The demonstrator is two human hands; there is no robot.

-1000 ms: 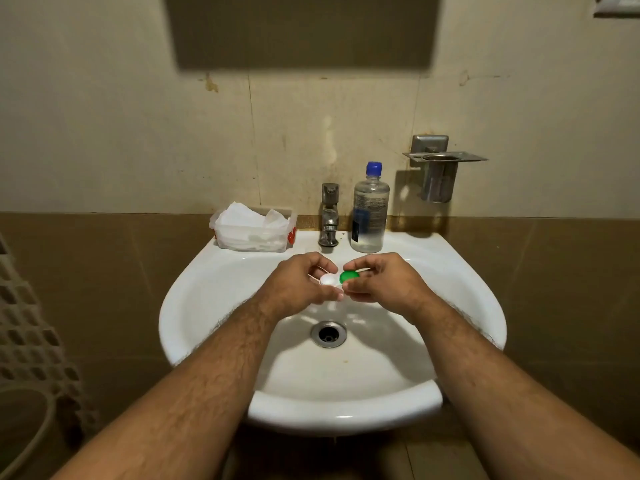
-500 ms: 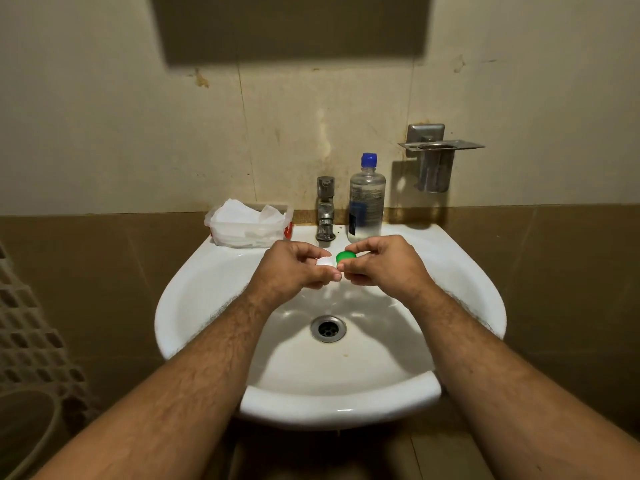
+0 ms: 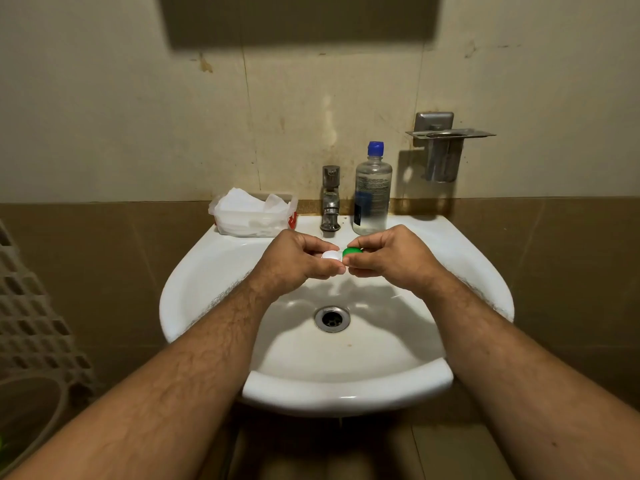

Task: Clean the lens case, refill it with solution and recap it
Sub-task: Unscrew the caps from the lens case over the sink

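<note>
- Head view: the left hand [image 3: 298, 259] pinches the white-capped end and the right hand [image 3: 388, 259] pinches the green-capped end of the small plastic lens case [image 3: 341, 254], held over the white ceramic sink [image 3: 214, 271].
- Both caps look on, so this is probably unscrewing; next comes a twist of the green cap [image 3: 352, 251], with the clear blue-capped solution bottle [image 3: 372, 192] beside the tap.

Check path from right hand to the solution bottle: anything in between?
Nothing visible. The solution bottle stands on the sink ledge just behind the right hand, with open space between. Both hands are busy, though: left hand and right grip the lens case.
</note>
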